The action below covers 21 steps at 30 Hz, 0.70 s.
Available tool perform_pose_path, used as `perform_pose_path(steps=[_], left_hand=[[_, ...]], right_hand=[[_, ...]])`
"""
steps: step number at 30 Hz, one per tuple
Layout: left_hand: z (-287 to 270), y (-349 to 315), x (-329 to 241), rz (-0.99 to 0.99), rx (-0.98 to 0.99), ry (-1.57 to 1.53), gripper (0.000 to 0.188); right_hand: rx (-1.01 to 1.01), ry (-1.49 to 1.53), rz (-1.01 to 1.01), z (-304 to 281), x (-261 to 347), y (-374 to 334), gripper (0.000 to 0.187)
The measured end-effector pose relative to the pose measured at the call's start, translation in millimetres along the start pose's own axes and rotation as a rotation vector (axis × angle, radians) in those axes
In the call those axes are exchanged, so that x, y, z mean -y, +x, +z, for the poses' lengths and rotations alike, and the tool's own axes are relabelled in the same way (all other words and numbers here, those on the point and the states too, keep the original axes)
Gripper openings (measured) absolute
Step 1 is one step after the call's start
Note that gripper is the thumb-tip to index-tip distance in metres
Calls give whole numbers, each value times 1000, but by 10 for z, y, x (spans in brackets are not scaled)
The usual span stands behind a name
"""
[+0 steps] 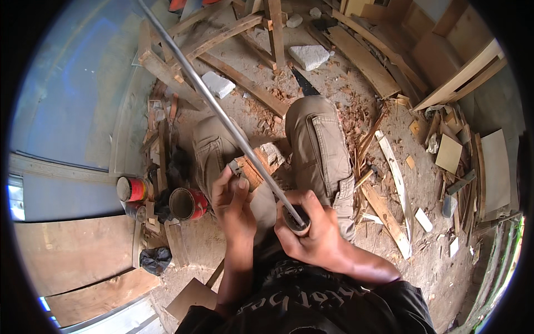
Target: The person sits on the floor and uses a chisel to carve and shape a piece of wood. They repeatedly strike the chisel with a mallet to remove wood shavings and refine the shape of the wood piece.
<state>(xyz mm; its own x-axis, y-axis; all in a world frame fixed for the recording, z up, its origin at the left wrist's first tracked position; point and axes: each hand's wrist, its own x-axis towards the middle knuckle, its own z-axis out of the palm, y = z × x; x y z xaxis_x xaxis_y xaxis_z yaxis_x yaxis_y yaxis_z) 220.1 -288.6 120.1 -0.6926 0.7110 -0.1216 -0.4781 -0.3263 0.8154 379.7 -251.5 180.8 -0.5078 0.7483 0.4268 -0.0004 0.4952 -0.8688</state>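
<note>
A long metal rod (pixel 214 106) slants from the upper left edge down to my right hand (pixel 311 231). Its near end sits in a round, dark-centred handle (pixel 298 221), and my right fingers are wrapped around that handle. My left hand (pixel 236 197) is closed on a rough wood block (pixel 253 173), thumb and fingertips at its left end. The block lies between my knees and has a pale, splintered far end. The rod passes over the block; whether the two touch, I cannot tell. Part of the block is hidden behind the rod.
Two red cans (pixel 189 204) (pixel 132 189) stand left of my legs, near a black plastic bag (pixel 156 260). Ahead is a wooden frame (pixel 222 39) among wood chips and white broken blocks (pixel 308 57). Planks (pixel 386 217) and scraps litter the right side. A blue-grey panel (pixel 72 89) rises at left.
</note>
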Motion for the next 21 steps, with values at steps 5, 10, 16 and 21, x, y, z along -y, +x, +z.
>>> perform_pose_path(steps=[5, 10, 16, 21], left_hand=[[0, -46, 22, 29, 82, 11, 43], [-16, 8, 37, 33, 115, -41, 38], [20, -62, -14, 14, 58, 28, 43], [-45, -75, 53, 51, 93, -9, 39]], right_hand=[[300, -263, 547, -3, -160, 53, 31], [90, -53, 279, -23, -48, -156, 36], [278, -188, 533, -14, -167, 57, 41], [65, -11, 288, -46, -16, -167, 33]])
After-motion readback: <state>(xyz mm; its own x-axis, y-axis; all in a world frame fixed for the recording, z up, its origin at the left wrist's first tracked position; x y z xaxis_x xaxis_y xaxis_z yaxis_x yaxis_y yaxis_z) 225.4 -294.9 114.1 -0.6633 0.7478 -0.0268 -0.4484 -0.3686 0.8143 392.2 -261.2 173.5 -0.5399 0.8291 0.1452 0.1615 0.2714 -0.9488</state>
